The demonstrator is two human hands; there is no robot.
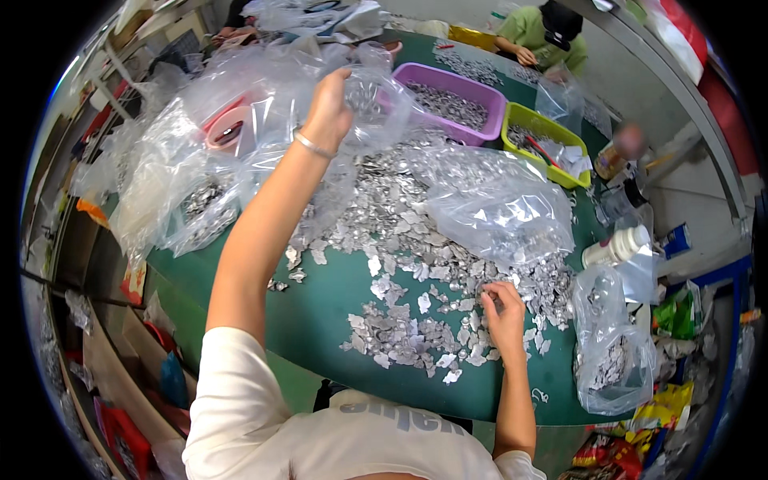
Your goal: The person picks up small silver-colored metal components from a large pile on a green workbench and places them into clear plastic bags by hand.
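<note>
My left hand (330, 108) is raised at the far side of the table, its fingers closed round the edge of a clear plastic bag (376, 100). Thin, irregular silver metal pieces (376, 196) lie heaped below it and spread toward me. My right hand (504, 316) is low over the near right part of the heap, fingers curled toward the thumb; whatever they pinch is too small to make out. A smaller group of the flat metal pieces (400, 336) lies to the left of this hand. Beyond it, another clear bag (504, 208) rests on the heap.
A purple bin (490, 120) and a lime-green bin (576, 172) with metal pieces stand at the far side. Large clear bags (152, 192) cover the left. A bag of pieces (612, 352) and a white bottle (616, 246) sit at right. Another person (524, 32) works opposite.
</note>
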